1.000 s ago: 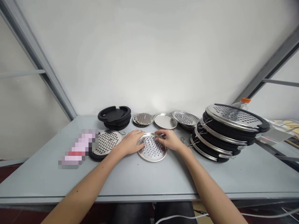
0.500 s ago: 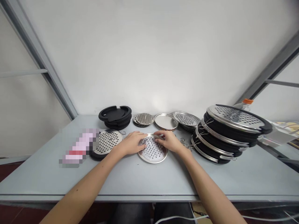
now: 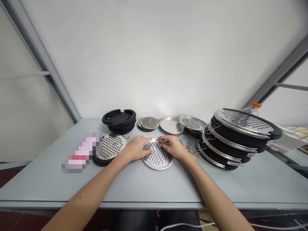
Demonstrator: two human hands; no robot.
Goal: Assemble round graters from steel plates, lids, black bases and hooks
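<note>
A round metal grater (image 3: 158,160) with rows of raised teeth lies on the table in front of me. My left hand (image 3: 137,148) is closed on its left rim, the thumb resting over the toothed face. On the far right rim sits my right hand (image 3: 174,147), also closed, with its thumb bent inward. The fingertips behind the rim are partly hidden. Just left of my left hand lies a second grater plate (image 3: 112,146) on a black base. Small metal wire clips (image 3: 191,149) lie beside my right wrist.
Black round holders (image 3: 120,123) are stacked at the back left. Behind my hands are perforated discs (image 3: 148,124), plain metal rings with plates (image 3: 171,125) and more graters (image 3: 192,123). A tall, leaning stack of assembled graters (image 3: 231,141) stands right. A blurred pink item (image 3: 84,149) lies left.
Both hands keep their hold on the grater with almost no movement. The whole view has shifted very slightly.
</note>
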